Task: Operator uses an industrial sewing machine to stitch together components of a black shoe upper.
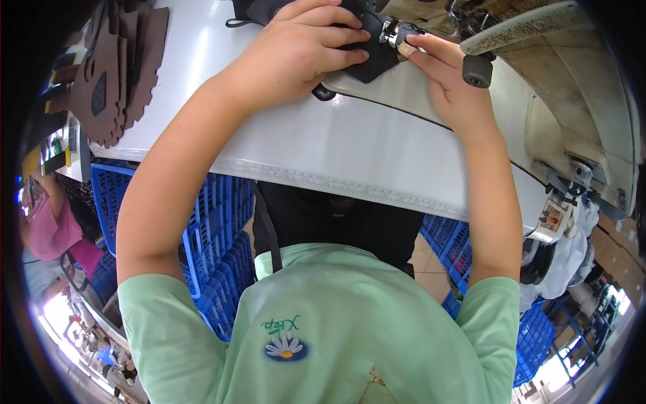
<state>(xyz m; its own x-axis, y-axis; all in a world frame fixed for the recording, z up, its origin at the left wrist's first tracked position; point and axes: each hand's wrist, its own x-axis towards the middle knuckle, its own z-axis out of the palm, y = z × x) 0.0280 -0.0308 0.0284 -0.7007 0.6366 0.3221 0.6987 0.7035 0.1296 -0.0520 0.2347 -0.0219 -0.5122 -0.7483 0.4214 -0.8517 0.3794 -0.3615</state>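
Observation:
My left hand [306, 47] lies with its fingers stretched over a dark, leather-like piece [375, 62], pressing it on the white work surface. The tips reach close to the shiny metal foot [388, 32] of a sewing machine [565, 101]. On the other side of that foot, my right hand [459, 84] has its fingers extended. Its fingertips touch or nearly touch a small dark and tan part by the foot; which of these I cannot tell. The far end of the dark piece is cut off by the upper edge of the view.
A stack of brown, scallop-edged cut pieces [111, 87] rests at the table's left. A measuring tape strip [316, 180] runs along the front edge of the white table [377, 148]. Blue plastic crates [215, 222] stand below. Another person in pink [57, 225] is at the far left.

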